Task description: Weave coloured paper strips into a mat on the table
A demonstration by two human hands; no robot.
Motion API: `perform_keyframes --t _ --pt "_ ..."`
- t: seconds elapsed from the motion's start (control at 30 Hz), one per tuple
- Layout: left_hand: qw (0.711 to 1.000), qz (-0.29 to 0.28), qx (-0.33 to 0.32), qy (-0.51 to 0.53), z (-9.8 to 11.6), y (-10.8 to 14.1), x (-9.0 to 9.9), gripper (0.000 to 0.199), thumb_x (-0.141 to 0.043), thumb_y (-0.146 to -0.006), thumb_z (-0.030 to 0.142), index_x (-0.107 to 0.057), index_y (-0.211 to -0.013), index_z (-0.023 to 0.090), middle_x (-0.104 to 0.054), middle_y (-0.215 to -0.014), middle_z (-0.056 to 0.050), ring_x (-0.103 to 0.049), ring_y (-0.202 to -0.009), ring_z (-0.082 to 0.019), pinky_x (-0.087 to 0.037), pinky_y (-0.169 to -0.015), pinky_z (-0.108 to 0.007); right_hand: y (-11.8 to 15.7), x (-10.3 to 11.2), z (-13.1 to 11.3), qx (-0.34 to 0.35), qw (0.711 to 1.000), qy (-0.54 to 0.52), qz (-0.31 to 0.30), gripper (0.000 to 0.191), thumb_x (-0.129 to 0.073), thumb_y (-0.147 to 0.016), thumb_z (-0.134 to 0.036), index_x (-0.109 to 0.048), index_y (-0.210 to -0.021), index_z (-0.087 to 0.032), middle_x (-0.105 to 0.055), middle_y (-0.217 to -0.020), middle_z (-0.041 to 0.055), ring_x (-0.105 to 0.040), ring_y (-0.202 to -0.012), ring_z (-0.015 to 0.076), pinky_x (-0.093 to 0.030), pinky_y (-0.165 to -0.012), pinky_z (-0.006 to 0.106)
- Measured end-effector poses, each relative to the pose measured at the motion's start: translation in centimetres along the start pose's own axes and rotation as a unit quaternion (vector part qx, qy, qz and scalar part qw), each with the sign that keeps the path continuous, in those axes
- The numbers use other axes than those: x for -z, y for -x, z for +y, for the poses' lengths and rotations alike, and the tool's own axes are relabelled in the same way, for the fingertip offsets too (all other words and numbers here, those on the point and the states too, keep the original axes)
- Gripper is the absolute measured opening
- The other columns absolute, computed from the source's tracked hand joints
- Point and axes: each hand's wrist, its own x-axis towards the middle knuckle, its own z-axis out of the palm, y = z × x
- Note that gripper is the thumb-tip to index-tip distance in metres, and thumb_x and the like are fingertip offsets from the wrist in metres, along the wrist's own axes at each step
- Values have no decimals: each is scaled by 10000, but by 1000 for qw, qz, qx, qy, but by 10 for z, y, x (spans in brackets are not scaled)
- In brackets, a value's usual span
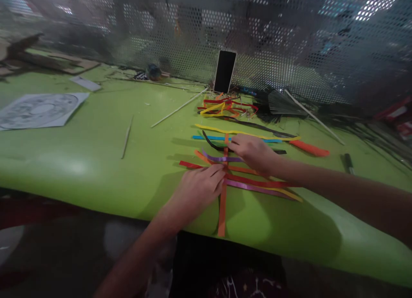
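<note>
Several coloured strips lie crosswise over an upright orange strip (222, 216) on the green table. My left hand (202, 182) presses its closed fingertips on the crossing of the lower strips, by the red strip (264, 180) and the light purple strip (251, 186). Farther up, my right hand (251, 150) is closed in a pinch where the black strip (210, 144) meets the orange one; its fingertips are partly hidden. Just beyond it run a blue strip (206, 137) and a yellow strip (222, 130). A purple strip (219, 159) passes between my hands.
Loose strips (215, 109) pile before a phone (225, 71) leaning upright on the perforated metal panel (189, 40). Thin sticks (180, 107), a printed sheet (41, 109), a red-orange piece (310, 149) and a black marker (348, 163) lie around. The green table's (96, 169) front edge is near me.
</note>
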Motion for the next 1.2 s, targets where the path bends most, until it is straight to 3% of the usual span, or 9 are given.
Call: perform_keyframes --t 0.27,0.47,0.7,0.93,1.0,1.1,1.2 --pt "1000 -5 1 7 0 0 -1 265 -494 -1024 171 -668 -1224 152 -710 -1310 -91 -735 -1072 -239 -605 -915 -397 -3 1 5 -50 999 -1 -17 233 -489 -965 -55 -690 -1034 -149 -671 -948 90 -540 -798 197 -290 -638 313" --pt "1000 2 2 14 0 0 1 263 -508 -1012 152 -670 -1220 155 -686 -1354 -87 -728 -1096 -238 -598 -954 -405 -5 5 7 -67 997 -9 -25 213 -521 -972 -117 -724 -1018 -160 -696 -958 89 -583 -809 201 -321 -640 309" --pt "996 76 -24 33 -2 2 -1 243 -517 -991 124 -671 -1179 125 -724 -1269 -108 -746 -1043 -246 -632 -889 -397 19 26 26 -72 991 -102 54 226 -545 -988 -210 -757 -1038 -149 -738 -980 105 -655 -906 236 -439 -767 327" --pt "987 150 -37 50 6 13 7 262 -516 -982 86 -660 -1194 142 -748 -1210 -94 -745 -1026 -205 -620 -889 -335 45 42 18 -82 983 -163 -14 246 -538 -985 -262 -764 -1014 -171 -747 -1003 102 -682 -919 251 -501 -820 374" --pt "985 161 -30 59 13 25 11 283 -529 -977 74 -655 -1214 164 -751 -1207 -84 -739 -1041 -188 -609 -890 -308 58 48 12 -99 980 -170 26 260 -523 -996 -289 -757 -1035 -182 -752 -1027 101 -686 -962 260 -517 -852 398" --pt "977 193 14 87 21 47 15 307 -549 -969 61 -651 -1227 192 -760 -1183 -65 -736 -1043 -176 -602 -865 -286 88 56 2 -155 964 -157 148 238 -529 -1000 -299 -745 -1055 -215 -762 -1025 89 -695 -994 256 -530 -911 420" --pt "965 214 80 127 24 61 14 281 -535 -975 58 -673 -1165 211 -767 -1135 -52 -739 -1016 -169 -605 -864 -287 122 54 -8 -261 918 -131 267 167 -591 -980 -305 -744 -1042 -281 -771 -1028 56 -719 -952 243 -551 -882 414"
